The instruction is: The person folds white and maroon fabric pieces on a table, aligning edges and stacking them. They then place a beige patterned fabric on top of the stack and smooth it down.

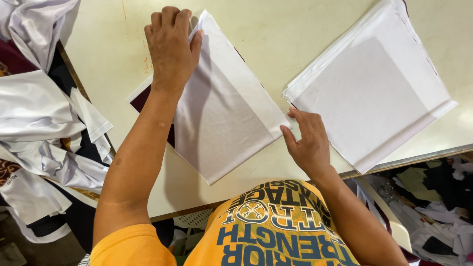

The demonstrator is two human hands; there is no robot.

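Note:
A white fabric panel [221,113] lies flat on the cream table [286,29], on top of a dark maroon piece [140,98] whose edge shows at its left. My left hand [170,47] is curled over the panel's far corner, fingers gripping the fabric edge. My right hand [308,140] rests at the panel's near right corner, fingertips touching the cloth and the table. To the right lies a neat stack of white fabric panels [369,88], apart from both hands.
A heap of loose white and dark fabric pieces [44,123] hangs off the table's left side. More fabric scraps [438,212] lie below the table's right edge. The table's front edge [197,209] runs close to my body.

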